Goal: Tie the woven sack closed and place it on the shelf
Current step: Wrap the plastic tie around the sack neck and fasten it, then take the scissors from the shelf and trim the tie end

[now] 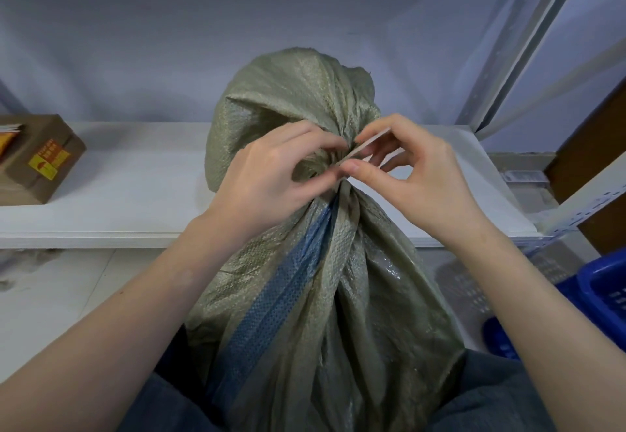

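While pinching the thin tie strip (367, 149) at the bunched neck of the woven sack (325, 279), between the knees by the shelf (135, 174), left hand (271, 174) and right hand (423, 177) grips pressed tight: strip could slip, neck reopen.

Olive-green woven sack (315, 296) with a blue stripe (271, 303) running lengthwise, standing upright just in front of the shelf. Its neck is gathered and twisted tight; the loose top flares above the twist and leans over the shelf board. A pale flat strip (367, 147) lies at the neck. White shelf (135, 177), board level, behind the sack.
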`<state>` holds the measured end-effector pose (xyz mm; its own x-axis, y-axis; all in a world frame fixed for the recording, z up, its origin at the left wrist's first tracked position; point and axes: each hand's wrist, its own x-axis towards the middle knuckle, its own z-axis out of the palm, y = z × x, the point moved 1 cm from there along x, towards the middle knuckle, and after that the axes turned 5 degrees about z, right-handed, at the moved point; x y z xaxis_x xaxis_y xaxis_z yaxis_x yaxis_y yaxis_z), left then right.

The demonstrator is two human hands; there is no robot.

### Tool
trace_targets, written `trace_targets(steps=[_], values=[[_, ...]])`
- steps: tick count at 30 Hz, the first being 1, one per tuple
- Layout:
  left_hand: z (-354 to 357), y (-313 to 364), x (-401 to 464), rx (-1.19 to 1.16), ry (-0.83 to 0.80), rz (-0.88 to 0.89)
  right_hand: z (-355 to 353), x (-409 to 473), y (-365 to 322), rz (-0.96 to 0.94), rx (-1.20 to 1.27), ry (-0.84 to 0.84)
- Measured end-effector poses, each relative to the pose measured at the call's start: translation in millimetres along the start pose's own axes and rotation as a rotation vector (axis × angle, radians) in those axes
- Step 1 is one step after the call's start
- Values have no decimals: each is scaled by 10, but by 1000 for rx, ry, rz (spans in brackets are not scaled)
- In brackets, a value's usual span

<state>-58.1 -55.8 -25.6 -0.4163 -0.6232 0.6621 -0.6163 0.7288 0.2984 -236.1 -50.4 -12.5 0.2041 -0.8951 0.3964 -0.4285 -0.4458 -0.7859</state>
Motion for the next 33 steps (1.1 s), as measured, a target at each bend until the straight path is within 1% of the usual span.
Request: trace_targets(steps=[5,8,10,15,17,23,28,30,33], values=[[-233,83,69,-2,56,-12,-200,-17,-219,-38,42,96],[-376,179,172,43,72,23,-293,-33,-341,-52,58,127],[-473,255,267,81,85,63,-360,-38,-412,-68,36,143],[-714,402,638,196,125,137,-651,109,-640,-138,-118,165],[-801,461,820,271,94,157,-797,202,-764,-170,-189,160],[-921,466,1385,398,-25,86,-1111,669,-970,-176,-396,99],[-875,277,1813,493,-235,-28,-1134,1128,-957,-138,-580,3],[-848,197,1907,514,-281,-50,-1121,1267,-917,-107,-653,-34],[-806,81,1981,544,-320,-68,-1096,1430,-875,-58,-698,-79]])
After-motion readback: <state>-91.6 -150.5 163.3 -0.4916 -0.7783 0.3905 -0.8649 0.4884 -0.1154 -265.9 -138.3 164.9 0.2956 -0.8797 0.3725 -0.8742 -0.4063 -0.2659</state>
